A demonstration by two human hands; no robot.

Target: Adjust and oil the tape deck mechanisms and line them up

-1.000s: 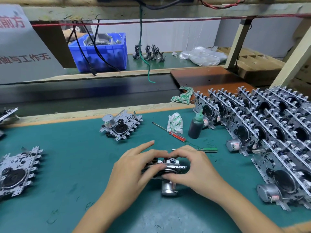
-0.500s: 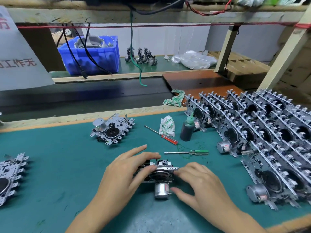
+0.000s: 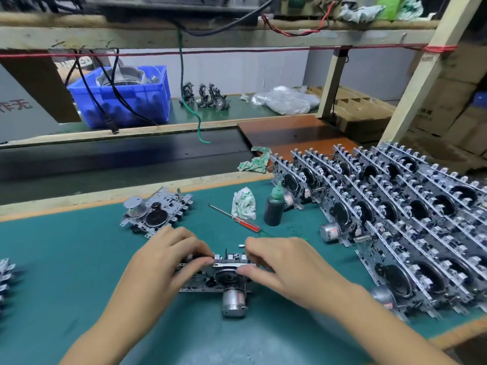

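1. On the green bench (image 3: 66,272), seen from the head camera, a tape deck mechanism (image 3: 216,275) lies near the front edge, its silver motor (image 3: 233,302) pointing toward the person.
2. The left hand (image 3: 163,262) grasps the mechanism's left end, fingers curled over its top edge and thumb laid along the near side.
3. The right hand (image 3: 284,262) holds the right end, fingers curved over the back edge and thumb pressed against the metal plate above the dark flywheel.
4. A second, single mechanism (image 3: 155,212) lies flat farther back and to the left, well apart from the hands.
5. To the right, lined-up mechanisms (image 3: 395,214) stand tilted in several close rows, reaching to the bench's right edge.
6. A dark oil bottle (image 3: 274,208) with a green cap stands upright just beside the nearest row.
7. A crumpled white-and-green rag (image 3: 243,202) lies just left of the bottle, and a red-handled screwdriver (image 3: 234,217) lies flat in front of the rag.
8. At the far left edge part of another mechanism (image 3: 5,275) shows.
9. Behind the bench, a blue crate (image 3: 126,98) sits on a rear shelf, with a clear plastic bag (image 3: 287,100) farther right.
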